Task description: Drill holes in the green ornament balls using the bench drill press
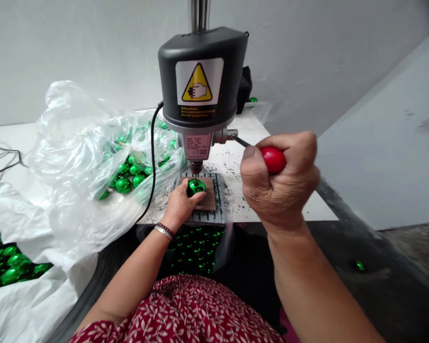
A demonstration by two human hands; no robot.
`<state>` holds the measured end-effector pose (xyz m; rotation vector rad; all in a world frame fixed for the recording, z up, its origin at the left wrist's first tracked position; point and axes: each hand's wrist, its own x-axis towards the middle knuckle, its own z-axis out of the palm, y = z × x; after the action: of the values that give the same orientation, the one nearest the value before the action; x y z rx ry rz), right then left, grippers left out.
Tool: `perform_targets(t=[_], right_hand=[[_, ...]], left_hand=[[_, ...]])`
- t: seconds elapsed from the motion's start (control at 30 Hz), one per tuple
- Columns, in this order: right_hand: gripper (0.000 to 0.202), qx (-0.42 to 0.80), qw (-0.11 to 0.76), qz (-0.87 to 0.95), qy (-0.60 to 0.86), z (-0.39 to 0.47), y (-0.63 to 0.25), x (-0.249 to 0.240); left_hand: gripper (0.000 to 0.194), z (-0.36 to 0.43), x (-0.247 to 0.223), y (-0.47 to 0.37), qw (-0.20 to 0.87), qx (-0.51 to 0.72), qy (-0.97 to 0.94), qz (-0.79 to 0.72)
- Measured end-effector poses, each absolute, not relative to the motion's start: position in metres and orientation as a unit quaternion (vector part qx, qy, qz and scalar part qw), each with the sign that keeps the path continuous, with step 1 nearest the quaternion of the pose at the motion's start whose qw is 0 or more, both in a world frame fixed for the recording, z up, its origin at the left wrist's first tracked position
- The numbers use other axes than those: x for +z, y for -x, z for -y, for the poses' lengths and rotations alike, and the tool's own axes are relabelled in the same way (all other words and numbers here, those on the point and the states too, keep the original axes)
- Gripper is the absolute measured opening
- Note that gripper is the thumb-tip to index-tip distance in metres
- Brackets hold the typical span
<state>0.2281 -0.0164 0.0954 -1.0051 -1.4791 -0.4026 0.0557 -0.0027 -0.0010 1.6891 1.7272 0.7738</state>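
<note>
Below the front edge of the white bench (307,213), a mass of shiny green balls (191,252) is visible; a white sack (28,305) with larger shiny green balls (12,274) lies at lower left. The right hand (289,190) is closed around a red ball-shaped knob (272,159) on a metal lever (241,141); the left hand (180,202) grips a shiny green ball (200,185) between thumb and fingers, partly covering it. This ball sits on a square brown board (210,195) at the bench's front edge, directly beneath the chuck (196,166); bit penetration cannot be told. Dark shavings (232,183) lie beside the board.

The dark grey drill head (203,47) carries a yellow triangular hand-hazard label (199,88) reading "Attention:"; its smaller lines are illegible; the nameplate (197,146) below begins "Model:", the remainder too small to read. A black cable (152,162) crosses before a crumpled clear plastic bag (75,143) of green balls, which overhangs the front edge at left; the drill head blocks part of the bench's rear edge; another green ball (253,100) shows beyond it, at right.
</note>
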Motion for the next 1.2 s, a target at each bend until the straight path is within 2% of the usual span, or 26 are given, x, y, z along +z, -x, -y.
perform_targets(t=[0.2,0.4,0.63,0.83,0.97,1.2], right_hand=[[0.007,-0.247,0.584,0.644,0.428,0.019,-0.227,0.080],[0.012,-0.242,0.614,0.609,0.440,0.016,-0.221,0.065],[0.007,-0.228,0.619,0.625,0.419,0.019,-0.219,0.049],[0.016,-0.214,0.644,0.599,0.425,0.005,-0.217,0.092],[0.025,-0.130,0.635,0.595,0.475,-0.013,-0.218,0.128],[0.027,-0.107,0.643,0.585,0.483,-0.016,-0.219,0.132]], left_hand=[[0.030,0.003,0.001,-0.057,0.298,0.286,-0.638,-0.650],[0.030,0.003,0.000,-0.057,0.290,0.286,-0.642,-0.649],[0.034,0.001,-0.003,-0.054,0.290,0.296,-0.651,-0.636],[0.031,0.002,-0.001,-0.055,0.297,0.304,-0.641,-0.639],[0.032,0.012,0.002,-0.054,0.292,0.314,-0.634,-0.644],[0.042,0.052,0.007,-0.032,0.314,0.295,-0.676,-0.598]])
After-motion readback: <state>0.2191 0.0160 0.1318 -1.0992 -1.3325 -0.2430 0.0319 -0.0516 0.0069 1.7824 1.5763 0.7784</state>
